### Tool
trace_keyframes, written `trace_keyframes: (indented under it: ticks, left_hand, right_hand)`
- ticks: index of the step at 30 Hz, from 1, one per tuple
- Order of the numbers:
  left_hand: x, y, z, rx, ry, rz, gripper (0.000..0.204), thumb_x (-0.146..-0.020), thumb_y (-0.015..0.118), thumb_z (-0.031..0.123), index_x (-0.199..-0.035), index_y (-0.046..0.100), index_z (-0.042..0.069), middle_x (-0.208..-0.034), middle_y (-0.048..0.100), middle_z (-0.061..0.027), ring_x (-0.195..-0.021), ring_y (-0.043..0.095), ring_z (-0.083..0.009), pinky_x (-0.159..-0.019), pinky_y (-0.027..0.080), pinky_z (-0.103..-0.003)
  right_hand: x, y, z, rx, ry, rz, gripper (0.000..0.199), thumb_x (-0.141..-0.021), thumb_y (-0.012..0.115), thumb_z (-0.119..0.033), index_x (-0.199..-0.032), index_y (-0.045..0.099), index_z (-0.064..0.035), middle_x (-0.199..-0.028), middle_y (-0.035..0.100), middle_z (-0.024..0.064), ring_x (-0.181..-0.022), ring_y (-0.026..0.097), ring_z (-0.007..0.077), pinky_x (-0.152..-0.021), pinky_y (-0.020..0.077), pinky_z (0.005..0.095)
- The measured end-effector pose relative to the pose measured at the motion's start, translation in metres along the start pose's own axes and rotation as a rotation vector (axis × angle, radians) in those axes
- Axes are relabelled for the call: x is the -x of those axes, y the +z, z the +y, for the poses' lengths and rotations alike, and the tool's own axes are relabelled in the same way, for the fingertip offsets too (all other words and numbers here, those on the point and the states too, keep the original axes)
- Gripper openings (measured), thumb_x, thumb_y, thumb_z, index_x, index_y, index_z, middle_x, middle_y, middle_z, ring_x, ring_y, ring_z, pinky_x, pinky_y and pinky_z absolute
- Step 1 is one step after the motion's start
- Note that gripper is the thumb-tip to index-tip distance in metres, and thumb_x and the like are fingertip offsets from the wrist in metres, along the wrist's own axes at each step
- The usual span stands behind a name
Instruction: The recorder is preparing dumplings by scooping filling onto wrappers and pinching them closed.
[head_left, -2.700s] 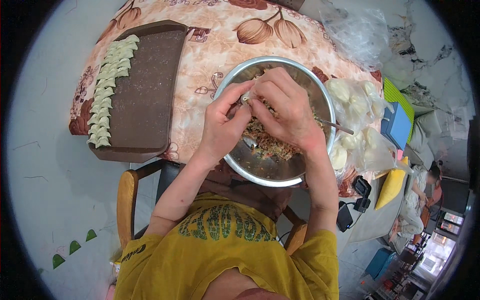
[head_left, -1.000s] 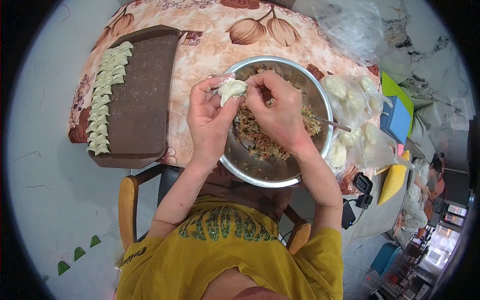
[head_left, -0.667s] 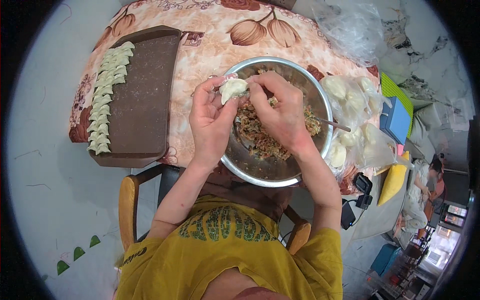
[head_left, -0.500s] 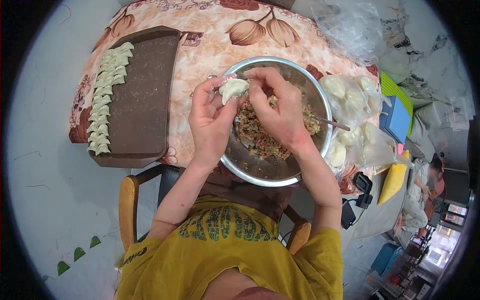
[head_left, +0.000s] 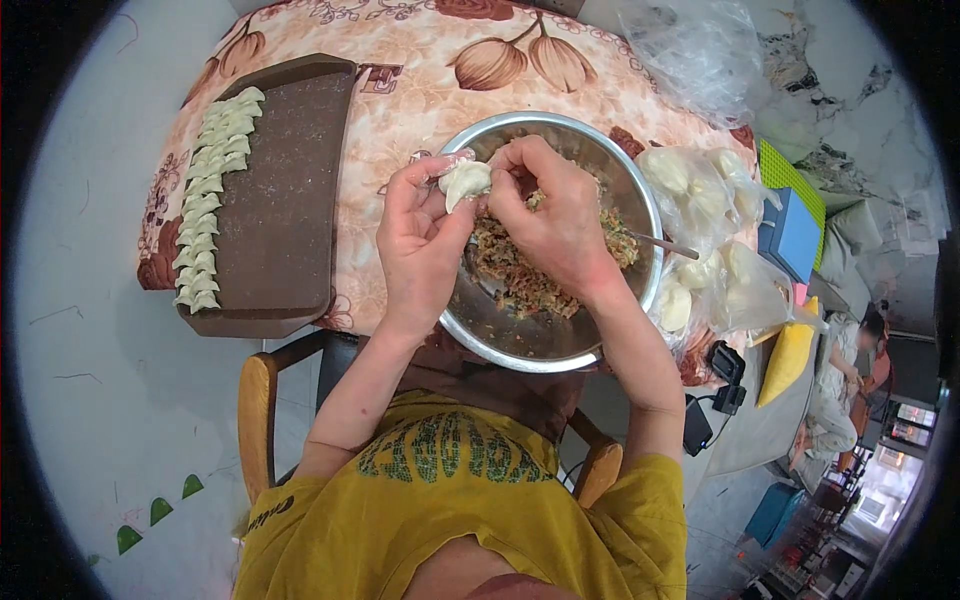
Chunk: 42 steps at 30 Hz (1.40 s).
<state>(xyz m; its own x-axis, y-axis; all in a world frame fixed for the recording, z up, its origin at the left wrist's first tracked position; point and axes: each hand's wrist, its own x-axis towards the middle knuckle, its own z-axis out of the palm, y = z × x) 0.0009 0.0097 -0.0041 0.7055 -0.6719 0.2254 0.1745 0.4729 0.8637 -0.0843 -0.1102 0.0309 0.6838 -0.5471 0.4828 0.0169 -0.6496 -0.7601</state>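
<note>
Currently: brown tray (head_left: 285, 200) with a row of dumplings (head_left: 207, 190) | left hand (head_left: 420, 235) half-curled, cradling the held dumpling (head_left: 465, 182) | plump, whitish, crescent-shaped, above the left rim of the steel bowl (head_left: 520, 338) | right hand (head_left: 552, 218) nearly closed, pinching its right end | bags of pale dough (head_left: 690, 190)

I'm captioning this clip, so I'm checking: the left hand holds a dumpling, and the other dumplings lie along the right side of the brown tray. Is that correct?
Not quite: the head view shows the other dumplings along the left side of the brown tray. The left hand does hold a dumpling.
</note>
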Motion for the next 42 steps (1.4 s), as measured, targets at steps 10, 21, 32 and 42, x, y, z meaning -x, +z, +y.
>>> trace_keyframes:
  ticks: [10, 21, 32, 42]
  left_hand:
    - [-0.0005, 0.0019, 0.0017, 0.015, 0.006, 0.009, 0.041, -0.097, 0.055, -0.013, -0.134, 0.045, 0.0, -0.134, 0.058, -0.0143, -0.117, 0.063, -0.0182, -0.101, 0.053, -0.03]
    - [0.0013, 0.0013, 0.0033, 0.0, -0.005, 0.001, 0.04, -0.096, 0.057, -0.011, -0.133, 0.048, 0.0, -0.133, 0.059, -0.0144, -0.119, 0.061, -0.0171, -0.102, 0.05, -0.029]
    - [0.0009, 0.0015, 0.0036, 0.023, -0.014, 0.011, 0.04, -0.096, 0.057, -0.012, -0.133, 0.049, -0.001, -0.131, 0.061, -0.0144, -0.119, 0.06, -0.0171, -0.104, 0.048, -0.03]
    - [0.0013, 0.003, 0.0064, 0.019, -0.04, 0.006, 0.04, -0.095, 0.056, -0.013, -0.132, 0.049, -0.001, -0.131, 0.061, -0.0142, -0.12, 0.06, -0.017, -0.103, 0.048, -0.029]
  right_hand:
    - [0.0003, -0.0019, -0.0037, -0.048, 0.036, 0.0, 0.01, -0.088, 0.068, -0.005, -0.097, 0.066, 0.0001, -0.078, 0.069, 0.0141, -0.066, 0.07, 0.0213, -0.06, 0.0556, 0.0336]
    - [-0.0012, -0.0028, -0.0026, 0.065, -0.052, -0.026, 0.008, -0.086, 0.068, -0.005, -0.092, 0.064, -0.0011, -0.076, 0.067, 0.0148, -0.066, 0.07, 0.0274, -0.059, 0.0541, 0.0373]
    - [-0.0004, -0.0014, -0.0059, -0.019, 0.006, -0.008, 0.01, -0.087, 0.067, -0.006, -0.095, 0.063, -0.002, -0.075, 0.067, 0.0133, -0.063, 0.069, 0.0265, -0.057, 0.0539, 0.0367]
    - [-0.0009, -0.002, -0.0002, 0.126, -0.1, -0.039, 0.009, -0.087, 0.068, -0.008, -0.092, 0.062, -0.0031, -0.076, 0.068, 0.0151, -0.068, 0.07, 0.0327, -0.06, 0.0543, 0.0415]
